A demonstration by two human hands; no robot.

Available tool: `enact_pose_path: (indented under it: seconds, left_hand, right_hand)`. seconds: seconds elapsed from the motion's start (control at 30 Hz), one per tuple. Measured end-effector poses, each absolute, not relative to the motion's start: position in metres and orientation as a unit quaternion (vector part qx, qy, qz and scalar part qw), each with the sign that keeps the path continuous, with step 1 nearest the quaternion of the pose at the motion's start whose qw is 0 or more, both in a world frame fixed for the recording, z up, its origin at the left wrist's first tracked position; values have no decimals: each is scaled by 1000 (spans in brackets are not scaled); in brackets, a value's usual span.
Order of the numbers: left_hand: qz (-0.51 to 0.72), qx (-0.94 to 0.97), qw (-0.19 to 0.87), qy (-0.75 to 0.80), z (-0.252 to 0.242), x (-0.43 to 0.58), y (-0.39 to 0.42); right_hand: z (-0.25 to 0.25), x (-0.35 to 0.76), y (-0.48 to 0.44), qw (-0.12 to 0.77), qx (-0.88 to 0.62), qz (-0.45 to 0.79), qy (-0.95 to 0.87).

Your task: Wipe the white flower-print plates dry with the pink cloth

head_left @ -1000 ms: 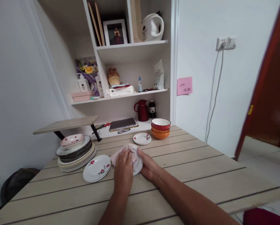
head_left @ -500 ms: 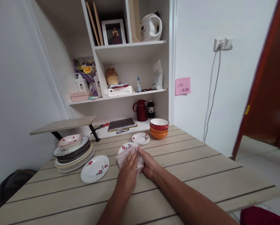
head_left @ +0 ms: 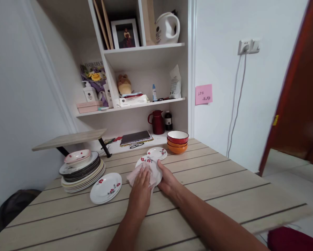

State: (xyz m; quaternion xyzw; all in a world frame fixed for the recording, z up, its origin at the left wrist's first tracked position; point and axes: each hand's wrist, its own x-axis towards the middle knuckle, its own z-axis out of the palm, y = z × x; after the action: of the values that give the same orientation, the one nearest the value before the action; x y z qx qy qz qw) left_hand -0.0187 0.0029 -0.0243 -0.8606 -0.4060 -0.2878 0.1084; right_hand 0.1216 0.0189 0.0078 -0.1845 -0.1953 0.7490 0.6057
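A white plate point(head_left: 143, 159) with red flowers is tilted a little over the table, its right edge gripped by my right hand point(head_left: 169, 181), thumb on top. Across the plate's face lies a thin pale pink cloth point(head_left: 132, 177). My left hand point(head_left: 142, 190) presses that cloth against the plate, fingers close together and partly hiding both. Left of my hands rest two matching flowered plates point(head_left: 105, 188), one on the other. Behind the held plate sit more small flowered plates point(head_left: 157, 152), stacked.
At the left stands a tall stack of plates point(head_left: 80, 174) topped by a spotted bowl point(head_left: 77, 156), beside a small raised wooden stand point(head_left: 69, 139). Orange and red bowls point(head_left: 177, 142) are nested at the back right. A red jug point(head_left: 157, 122) and a dark laptop-like slab point(head_left: 135, 138) lie behind.
My left hand has slid the cloth left and down over the plate, spreading it and baring more of the flowered face. My right hand has shifted slightly right, holding the rim.
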Motion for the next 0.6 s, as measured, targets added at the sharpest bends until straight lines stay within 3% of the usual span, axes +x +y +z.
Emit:
enact_pose_path:
  seconds: [0.27,0.6]
  left_hand:
    - [-262,-885,110,-368,-19,-9,-8]
    - [-327,-821,117,-454,-13,-21,-1]
  right_hand:
    - [9,121,14,550,-234,775,-204]
    - [8,113,14,567,-162,772,-237]
